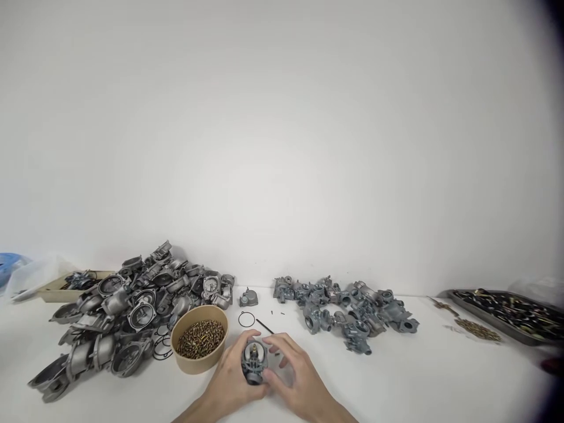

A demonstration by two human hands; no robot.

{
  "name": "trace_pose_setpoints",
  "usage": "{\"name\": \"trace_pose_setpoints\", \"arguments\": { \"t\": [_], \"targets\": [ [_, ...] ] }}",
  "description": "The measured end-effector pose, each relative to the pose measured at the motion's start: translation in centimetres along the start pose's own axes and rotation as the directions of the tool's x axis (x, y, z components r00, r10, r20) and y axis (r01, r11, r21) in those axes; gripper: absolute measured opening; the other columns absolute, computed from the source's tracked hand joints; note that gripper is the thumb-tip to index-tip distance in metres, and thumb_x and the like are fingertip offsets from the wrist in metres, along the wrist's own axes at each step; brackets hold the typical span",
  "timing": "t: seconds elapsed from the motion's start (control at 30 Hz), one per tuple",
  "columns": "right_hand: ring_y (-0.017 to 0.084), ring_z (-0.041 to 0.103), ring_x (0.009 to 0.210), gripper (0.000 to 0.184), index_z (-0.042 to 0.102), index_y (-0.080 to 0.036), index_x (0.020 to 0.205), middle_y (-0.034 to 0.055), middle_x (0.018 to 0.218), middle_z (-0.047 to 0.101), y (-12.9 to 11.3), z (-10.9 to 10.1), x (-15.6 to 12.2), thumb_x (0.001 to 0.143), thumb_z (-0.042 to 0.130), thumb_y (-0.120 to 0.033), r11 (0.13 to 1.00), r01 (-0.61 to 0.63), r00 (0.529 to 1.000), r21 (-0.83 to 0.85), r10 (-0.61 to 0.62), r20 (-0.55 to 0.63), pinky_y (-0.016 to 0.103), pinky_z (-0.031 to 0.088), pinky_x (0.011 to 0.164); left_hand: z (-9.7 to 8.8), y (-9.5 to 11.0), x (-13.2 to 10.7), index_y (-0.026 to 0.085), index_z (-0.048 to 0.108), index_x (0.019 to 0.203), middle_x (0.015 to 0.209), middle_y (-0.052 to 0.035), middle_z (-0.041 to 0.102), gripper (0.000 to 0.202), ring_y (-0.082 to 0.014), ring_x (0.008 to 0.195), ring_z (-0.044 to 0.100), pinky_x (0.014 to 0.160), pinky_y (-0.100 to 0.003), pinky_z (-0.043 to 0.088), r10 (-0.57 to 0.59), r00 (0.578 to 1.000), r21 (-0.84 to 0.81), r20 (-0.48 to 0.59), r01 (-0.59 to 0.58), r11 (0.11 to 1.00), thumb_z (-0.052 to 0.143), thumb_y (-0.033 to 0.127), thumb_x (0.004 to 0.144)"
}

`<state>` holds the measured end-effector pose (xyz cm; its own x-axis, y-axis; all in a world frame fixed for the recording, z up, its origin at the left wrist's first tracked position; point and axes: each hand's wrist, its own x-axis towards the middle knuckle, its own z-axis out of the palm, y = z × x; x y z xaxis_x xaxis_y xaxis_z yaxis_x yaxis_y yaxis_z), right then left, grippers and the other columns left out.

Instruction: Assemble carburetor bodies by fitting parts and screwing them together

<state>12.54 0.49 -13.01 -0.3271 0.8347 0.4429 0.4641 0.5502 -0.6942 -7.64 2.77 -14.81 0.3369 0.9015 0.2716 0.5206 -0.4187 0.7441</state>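
A grey metal carburetor body point(252, 375) is gripped in my left hand point(230, 376), tilted so that its round opening with a brass part inside faces up. My right hand point(302, 376) curves around its right side, fingers apart, with the thumb at the body's lower right edge; whether the thumb presses on it I cannot tell. Just beyond my hands lie a black rubber O-ring point(247, 319) and a thin dark rod point(264, 326), its near end by my right fingers. Left of my left hand stands a round cardboard bowl point(194, 367) full of small brass jets point(200, 339).
Grey float bowls point(141, 317) are heaped at the left, with several O-rings point(162, 346) beside them. One metal cover point(248, 298) stands near the wall. More carburetor bodies point(352, 311) lie right of centre. At far right are brass pieces point(478, 329) and a filled dark tray point(493, 332).
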Motion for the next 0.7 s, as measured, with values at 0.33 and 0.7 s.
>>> {"name": "trace_pose_setpoints", "arguments": {
  "t": [0.33, 0.7],
  "targets": [
    [0.026, 0.067, 0.096, 0.036, 0.069, -0.025, 0.119, 0.0091, 0.109, 0.071, -0.8, 1.5, -0.1, 0.087, 0.063, -0.040, 0.990, -0.121, 0.989, 0.078, 0.127, -0.074, 0.036, 0.059, 0.071, -1.9, 1.1, -0.6, 0.028, 0.055, 0.134, 0.132, -0.0071, 0.059, 0.076, -0.0317, 0.124, 0.053, 0.106, -0.040, 0.045, 0.051, 0.983, -0.086, 0.177, -0.036, 0.996, 0.085, 0.030, 0.064],
    [0.025, 0.070, 0.084, 0.028, 0.075, -0.022, 0.098, 0.0086, 0.094, 0.074, -1.3, 1.6, -0.3, 0.091, 0.059, -0.044, 0.991, -0.061, 0.985, 0.119, 0.079, -0.151, 0.034, 0.060, 0.069, -4.8, 0.1, -0.2, 0.035, 0.061, 0.129, 0.126, -0.0036, 0.062, 0.056, -0.0310, 0.124, 0.051, 0.105, -0.041, 0.040, 0.025, 0.960, -0.009, 0.278, -0.023, 1.000, 0.077, 0.046, 0.077]
  ]
}}
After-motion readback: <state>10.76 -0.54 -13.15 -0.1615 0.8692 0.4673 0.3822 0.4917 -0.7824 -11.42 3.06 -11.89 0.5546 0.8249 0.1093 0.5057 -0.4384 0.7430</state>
